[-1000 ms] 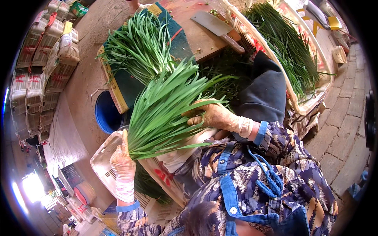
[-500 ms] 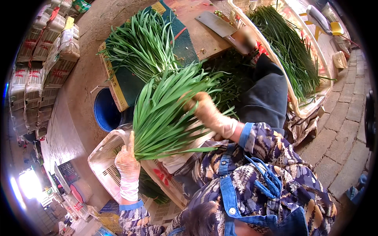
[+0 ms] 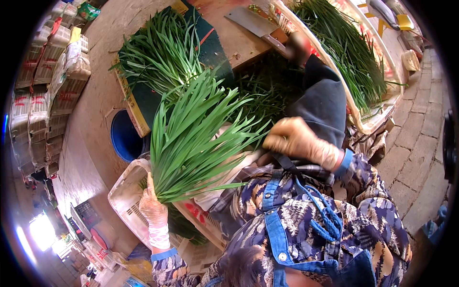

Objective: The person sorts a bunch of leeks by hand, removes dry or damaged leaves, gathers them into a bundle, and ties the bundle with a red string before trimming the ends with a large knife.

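Observation:
My left hand (image 3: 154, 210), in a thin pale glove, is closed around the gathered lower end of a bunch of garlic chives (image 3: 201, 138). The long flat leaves fan up and to the right over my lap. My right hand (image 3: 296, 138), gloved too, is off to the right of the leaf tips with its fingers curled in. Motion blurs it slightly, and anything between the fingers is hidden. Beyond the held bunch, another pile of chives (image 3: 165, 52) lies on a dark green board (image 3: 210, 48).
A cleaver (image 3: 251, 21) lies on a wooden surface (image 3: 234, 40) at the far side. To the right stands a pale crate (image 3: 368, 126) of chives; another crate (image 3: 125, 203) is beside my left hand. A blue bucket (image 3: 126, 136) sits at left, near stacked crates (image 3: 38, 105).
My right hand has moved right and away from the leaves, which it was touching before. My left hand keeps its hold on the bunch, which has shifted slightly left.

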`<action>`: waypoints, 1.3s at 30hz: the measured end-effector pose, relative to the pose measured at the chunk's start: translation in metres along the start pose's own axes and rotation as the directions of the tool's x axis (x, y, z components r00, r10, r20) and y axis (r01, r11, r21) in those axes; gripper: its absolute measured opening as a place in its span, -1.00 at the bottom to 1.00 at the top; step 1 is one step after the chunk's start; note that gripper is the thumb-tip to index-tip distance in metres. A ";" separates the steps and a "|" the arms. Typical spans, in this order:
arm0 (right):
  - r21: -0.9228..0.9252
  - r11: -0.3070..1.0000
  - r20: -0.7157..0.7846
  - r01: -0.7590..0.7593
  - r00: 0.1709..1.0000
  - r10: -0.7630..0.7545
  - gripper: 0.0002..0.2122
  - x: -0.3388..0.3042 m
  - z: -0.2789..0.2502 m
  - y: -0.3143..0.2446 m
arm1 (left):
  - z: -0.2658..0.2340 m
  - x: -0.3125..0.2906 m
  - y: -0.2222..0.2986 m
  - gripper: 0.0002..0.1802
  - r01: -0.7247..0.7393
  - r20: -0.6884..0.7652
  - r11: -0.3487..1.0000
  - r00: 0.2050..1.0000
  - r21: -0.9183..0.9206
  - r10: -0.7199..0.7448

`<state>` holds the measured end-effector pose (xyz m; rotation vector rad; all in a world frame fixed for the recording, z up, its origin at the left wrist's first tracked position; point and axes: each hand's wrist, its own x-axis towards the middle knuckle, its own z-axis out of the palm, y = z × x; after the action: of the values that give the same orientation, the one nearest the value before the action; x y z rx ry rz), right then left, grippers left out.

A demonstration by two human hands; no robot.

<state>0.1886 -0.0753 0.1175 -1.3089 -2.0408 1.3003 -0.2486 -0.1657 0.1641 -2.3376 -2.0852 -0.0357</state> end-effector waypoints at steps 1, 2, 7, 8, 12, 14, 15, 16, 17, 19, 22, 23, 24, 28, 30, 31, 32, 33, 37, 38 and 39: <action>0.050 0.993 0.103 0.111 0.988 -0.115 -0.74 -0.002 0.009 -0.021 | 0.000 0.002 0.000 0.02 -0.012 -0.008 1.000 1.000 -0.002 0.012; 0.008 0.979 0.082 0.205 0.975 -0.205 -0.69 -0.002 0.025 -0.037 | 0.000 0.006 0.001 0.02 -0.026 -0.012 1.000 1.000 -0.002 0.026; 0.036 0.890 -0.036 0.455 0.890 -0.454 -0.81 0.014 0.069 -0.066 | -0.005 0.013 0.006 0.03 -0.046 0.004 0.999 0.999 0.004 0.046; 0.105 0.899 -0.106 0.425 0.904 -0.414 -0.82 0.016 0.066 -0.067 | -0.006 0.013 0.006 0.04 -0.043 0.013 0.999 0.999 0.021 0.043; 0.318 0.907 -0.346 0.276 0.924 -0.160 -0.84 0.035 0.036 -0.069 | -0.001 0.002 0.000 0.08 -0.026 0.015 0.999 1.000 0.047 0.025; 0.135 0.937 -0.421 0.322 0.875 -0.240 -0.89 0.054 0.017 -0.058 | 0.000 0.001 0.001 0.09 -0.020 0.015 0.998 1.000 0.057 0.019; -0.066 0.909 -0.449 0.412 0.801 -0.396 -0.89 0.067 0.012 -0.046 | 0.000 0.000 0.001 0.09 -0.019 0.012 0.998 1.000 0.057 0.018; -0.157 0.895 -0.457 0.417 0.773 -0.440 -0.85 0.077 0.007 -0.041 | 0.003 0.003 0.001 0.09 -0.023 0.013 0.998 1.000 0.053 0.023; -0.218 0.893 -0.464 0.393 0.763 -0.449 -0.83 0.086 0.005 -0.035 | 0.005 0.006 0.001 0.09 -0.028 0.013 0.998 1.000 0.048 0.027; -0.211 0.932 -0.437 0.294 0.825 -0.359 -0.82 0.103 0.012 -0.028 | 0.001 0.004 0.002 0.08 -0.025 0.005 0.998 1.000 0.058 0.025; -0.217 0.968 -0.410 0.125 0.888 -0.207 -0.87 0.120 0.014 -0.039 | -0.001 0.001 0.001 0.07 -0.024 -0.023 0.999 0.999 0.042 0.025; -0.212 0.961 -0.396 0.175 0.884 -0.248 -0.88 0.127 0.017 -0.037 | -0.001 0.000 0.001 0.06 -0.024 -0.034 0.999 0.999 0.031 0.025; -0.208 0.952 -0.385 0.224 0.876 -0.290 -0.89 0.135 0.023 -0.032 | -0.001 0.000 0.001 0.06 -0.016 -0.025 0.999 1.000 0.043 0.017; 0.170 0.961 -0.509 0.218 0.855 -0.104 -0.83 0.149 0.039 -0.022 | -0.004 0.002 -0.001 0.04 -0.010 0.009 0.994 1.000 0.104 0.010; 0.531 0.824 -0.523 0.198 0.842 0.135 -0.79 0.145 0.034 -0.022 | -0.007 0.003 -0.001 0.06 -0.026 0.018 0.993 1.000 0.118 0.024; 0.666 0.731 -0.463 0.148 0.851 0.249 -0.77 0.144 0.029 -0.007 | -0.008 0.003 0.000 0.05 -0.036 0.018 0.993 0.999 0.112 0.034; 0.714 0.680 -0.431 0.167 0.870 0.240 -0.74 0.138 0.022 -0.003 | -0.011 0.003 -0.001 0.03 -0.046 0.021 0.993 0.999 0.113 0.044; 0.760 0.622 -0.401 0.186 0.888 0.224 -0.71 0.134 0.011 -0.012 | -0.018 0.005 0.000 0.02 -0.054 0.021 0.992 0.998 0.118 0.052; 0.775 0.616 0.058 0.139 0.955 -0.289 -0.60 0.075 -0.033 -0.103 | -0.102 0.033 0.015 -0.20 -0.119 -0.064 0.939 0.987 0.324 0.147; 0.703 0.664 0.206 0.253 0.822 -0.531 -0.60 0.066 -0.047 -0.137 | -0.125 0.042 0.017 -0.25 -0.114 -0.116 0.920 0.979 0.374 0.168; 0.797 0.546 0.290 0.257 0.630 -0.720 -0.55 0.056 -0.039 -0.146 | -0.142 0.053 0.017 -0.30 -0.096 -0.175 0.893 0.966 0.440 0.190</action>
<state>0.1163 -0.0281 0.2529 0.1331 -1.7056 2.0192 -0.2276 -0.1178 0.3078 -2.1032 -1.6153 0.1509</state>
